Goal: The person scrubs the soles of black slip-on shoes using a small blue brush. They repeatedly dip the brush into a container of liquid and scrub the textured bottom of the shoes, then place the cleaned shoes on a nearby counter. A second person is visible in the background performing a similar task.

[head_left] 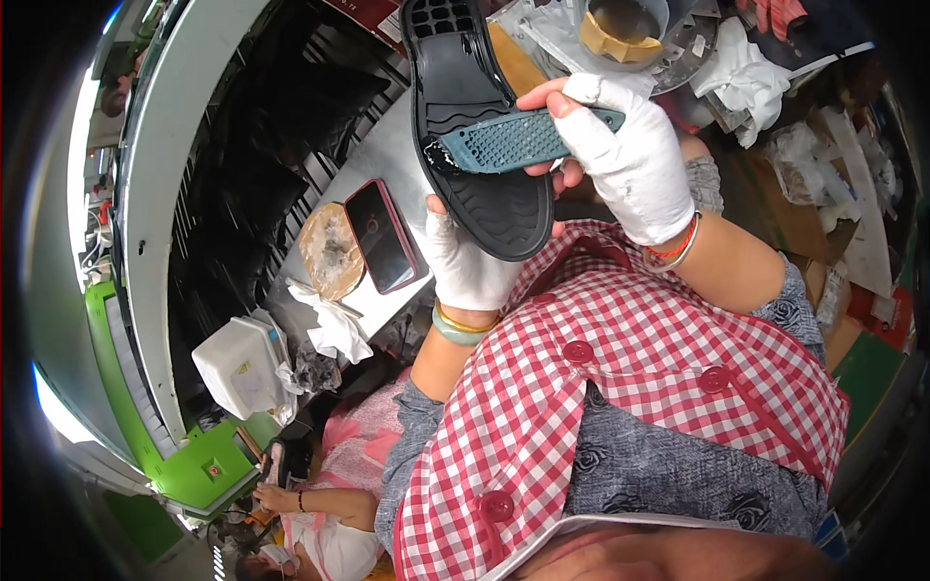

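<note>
In front of me a black shoe sole (494,215) is held tilted, its inner face up, with a grid of hollows at the far end and wavy ridges at the near end. My left hand (465,263), wrapped in white cloth, grips it from below and hides some of its own fingers. In my right hand (625,160), also wrapped in white with bare fingertips, is a teal brush (513,141) with a textured handle. The brush head lies against the left rim of the sole, where wet, whitish smears show. Thumb and fingers pinch the handle's right end.
A phone (381,237) and a round stained disc (331,254) lie on the grey table to the left, near crumpled tissue (336,327). Beyond stands a tub of brown liquid (622,21). Black items fill a rack (257,136) at left. Another person (334,528) works at lower left.
</note>
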The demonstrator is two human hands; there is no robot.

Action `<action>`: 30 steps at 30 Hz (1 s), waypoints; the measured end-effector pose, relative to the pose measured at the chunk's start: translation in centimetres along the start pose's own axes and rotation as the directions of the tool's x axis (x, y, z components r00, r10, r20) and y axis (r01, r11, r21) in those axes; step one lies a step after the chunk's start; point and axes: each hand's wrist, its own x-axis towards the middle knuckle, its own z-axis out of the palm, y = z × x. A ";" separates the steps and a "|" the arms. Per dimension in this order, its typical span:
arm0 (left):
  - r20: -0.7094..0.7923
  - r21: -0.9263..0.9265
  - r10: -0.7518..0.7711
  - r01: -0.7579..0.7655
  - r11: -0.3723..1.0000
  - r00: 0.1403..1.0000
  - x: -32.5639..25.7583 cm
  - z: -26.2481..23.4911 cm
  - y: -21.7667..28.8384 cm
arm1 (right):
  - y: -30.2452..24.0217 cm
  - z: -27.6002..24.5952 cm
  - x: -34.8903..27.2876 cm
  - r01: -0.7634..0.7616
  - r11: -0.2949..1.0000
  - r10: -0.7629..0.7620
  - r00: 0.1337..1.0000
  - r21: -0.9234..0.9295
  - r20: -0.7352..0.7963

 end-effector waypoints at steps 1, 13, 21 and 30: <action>-0.022 -0.006 0.011 -0.011 1.000 1.000 -0.1 0.1 -0.2 | 0.0 0.1 0.0 0.015 1.000 -0.015 1.000 0.020 -0.009; 0.015 0.163 -0.021 0.018 0.987 1.000 -0.4 0.3 -0.9 | 0.5 -0.5 1.0 0.110 0.994 -0.109 0.990 0.014 -0.092; -0.018 0.338 0.004 0.002 0.941 1.000 -1.1 -0.1 -1.3 | -0.9 -1.2 1.8 0.169 0.985 -0.170 0.977 -0.022 -0.131; -0.045 0.411 -0.043 0.058 0.910 0.998 -1.4 0.0 -1.5 | -0.7 -2.5 4.3 0.259 0.963 -0.268 0.952 -0.080 -0.148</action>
